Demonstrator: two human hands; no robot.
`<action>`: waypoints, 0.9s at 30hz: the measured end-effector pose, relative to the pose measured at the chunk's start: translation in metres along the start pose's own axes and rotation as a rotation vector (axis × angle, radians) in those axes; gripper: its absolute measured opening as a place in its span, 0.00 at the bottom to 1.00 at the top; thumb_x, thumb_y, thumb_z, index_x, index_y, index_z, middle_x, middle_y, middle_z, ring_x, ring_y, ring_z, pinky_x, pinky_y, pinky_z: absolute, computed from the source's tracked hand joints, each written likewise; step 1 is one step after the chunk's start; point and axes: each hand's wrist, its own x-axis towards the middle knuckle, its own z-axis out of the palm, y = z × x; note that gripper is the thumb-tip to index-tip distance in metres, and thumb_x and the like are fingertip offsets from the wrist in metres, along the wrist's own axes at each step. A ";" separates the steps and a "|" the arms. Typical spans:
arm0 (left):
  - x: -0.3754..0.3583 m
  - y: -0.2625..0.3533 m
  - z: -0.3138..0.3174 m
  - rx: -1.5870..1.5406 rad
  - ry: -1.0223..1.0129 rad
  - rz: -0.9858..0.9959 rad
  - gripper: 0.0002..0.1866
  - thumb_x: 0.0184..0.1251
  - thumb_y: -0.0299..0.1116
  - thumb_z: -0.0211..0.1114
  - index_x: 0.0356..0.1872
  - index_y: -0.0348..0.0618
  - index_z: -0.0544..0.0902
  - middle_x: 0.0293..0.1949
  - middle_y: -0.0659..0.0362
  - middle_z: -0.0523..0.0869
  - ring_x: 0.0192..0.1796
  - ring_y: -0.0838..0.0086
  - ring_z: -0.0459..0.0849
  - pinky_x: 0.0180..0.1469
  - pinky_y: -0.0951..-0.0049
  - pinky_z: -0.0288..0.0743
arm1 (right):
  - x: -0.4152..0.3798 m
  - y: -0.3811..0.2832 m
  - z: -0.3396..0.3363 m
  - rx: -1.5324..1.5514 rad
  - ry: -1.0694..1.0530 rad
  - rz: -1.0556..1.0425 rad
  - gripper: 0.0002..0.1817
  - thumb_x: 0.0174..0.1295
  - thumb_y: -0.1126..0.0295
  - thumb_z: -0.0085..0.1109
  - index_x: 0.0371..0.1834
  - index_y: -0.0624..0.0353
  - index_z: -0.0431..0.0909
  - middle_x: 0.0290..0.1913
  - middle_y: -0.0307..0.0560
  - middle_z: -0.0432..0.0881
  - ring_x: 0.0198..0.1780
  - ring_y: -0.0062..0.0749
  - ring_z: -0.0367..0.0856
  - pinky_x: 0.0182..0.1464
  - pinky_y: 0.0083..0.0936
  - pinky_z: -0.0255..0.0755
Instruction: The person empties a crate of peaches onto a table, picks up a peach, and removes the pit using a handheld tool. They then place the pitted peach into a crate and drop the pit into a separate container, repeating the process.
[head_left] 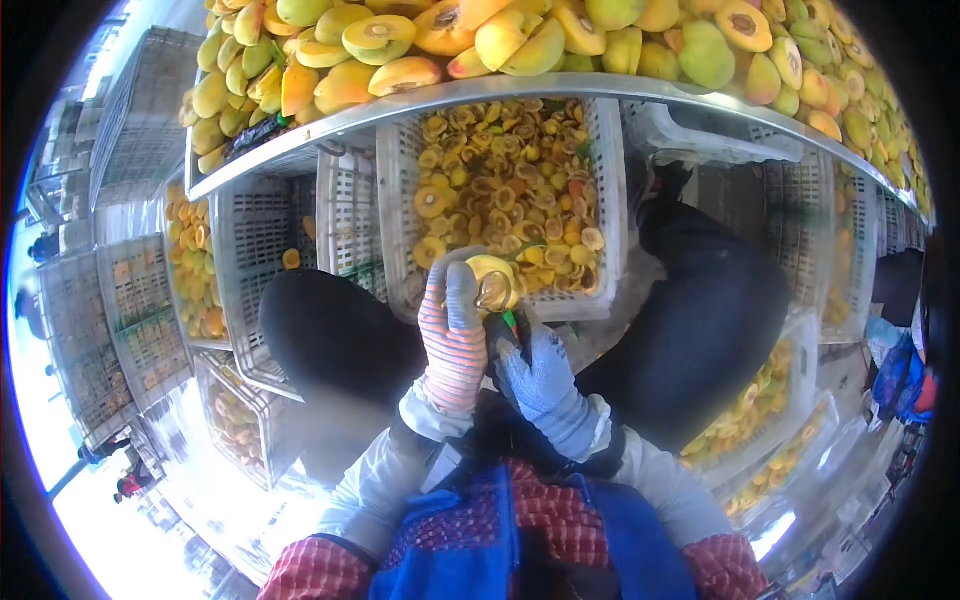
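In the head view, my left hand point(455, 335), in a pink-and-grey striped glove, is closed around a yellow peach half point(495, 281). The cut face with the brown pit area is turned up. My right hand point(547, 385), in a light blue glove, grips a dark-handled tool point(510, 325) with green and red marks. The tool's tip is at the fruit's near side, and its working end is hard to make out. Both hands are close together over the near edge of a white crate point(612, 215) holding many small, hollowed yellow-brown fruit pieces point(505, 190).
Above the crate, a metal-edged table point(480, 88) is heaped with halved peaches point(380, 38). My legs flank the crate. Slatted crates point(265, 265) stand at left, some with fruit. On the right are more fruit crates point(750, 410) and a person's blue clothing point(895, 375).
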 end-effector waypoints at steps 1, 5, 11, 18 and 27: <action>-0.001 0.000 0.000 0.030 0.017 0.038 0.19 0.73 0.45 0.50 0.48 0.38 0.77 0.39 0.58 0.80 0.41 0.77 0.76 0.48 0.76 0.71 | 0.000 -0.003 -0.001 -0.028 -0.019 0.008 0.23 0.62 0.61 0.56 0.54 0.68 0.70 0.33 0.60 0.79 0.35 0.54 0.79 0.35 0.41 0.71; -0.004 0.002 0.002 0.092 0.042 0.095 0.19 0.73 0.43 0.50 0.49 0.36 0.77 0.38 0.58 0.81 0.40 0.77 0.77 0.47 0.76 0.71 | -0.007 -0.002 0.000 -0.085 -0.024 -0.079 0.24 0.63 0.70 0.51 0.61 0.69 0.65 0.39 0.61 0.79 0.38 0.50 0.79 0.41 0.40 0.71; -0.005 0.009 0.000 0.052 -0.043 -0.081 0.16 0.71 0.40 0.53 0.46 0.36 0.78 0.34 0.58 0.82 0.36 0.78 0.78 0.42 0.78 0.73 | -0.015 0.027 0.010 0.172 -0.057 0.004 0.20 0.63 0.64 0.55 0.53 0.66 0.70 0.34 0.58 0.79 0.32 0.46 0.79 0.34 0.37 0.70; 0.010 0.011 -0.013 0.340 -0.237 0.056 0.13 0.71 0.37 0.53 0.43 0.37 0.80 0.32 0.59 0.82 0.35 0.79 0.78 0.41 0.78 0.73 | -0.014 -0.002 -0.012 1.110 -0.388 0.597 0.19 0.66 0.52 0.52 0.43 0.58 0.73 0.20 0.38 0.70 0.18 0.23 0.70 0.15 0.20 0.63; 0.008 0.000 -0.016 -0.049 -0.312 -0.282 0.19 0.72 0.45 0.51 0.44 0.39 0.80 0.34 0.61 0.82 0.38 0.79 0.79 0.43 0.77 0.73 | 0.000 0.000 -0.013 2.186 -1.004 0.811 0.26 0.71 0.45 0.33 0.46 0.56 0.74 0.15 0.33 0.60 0.12 0.16 0.57 0.11 0.17 0.55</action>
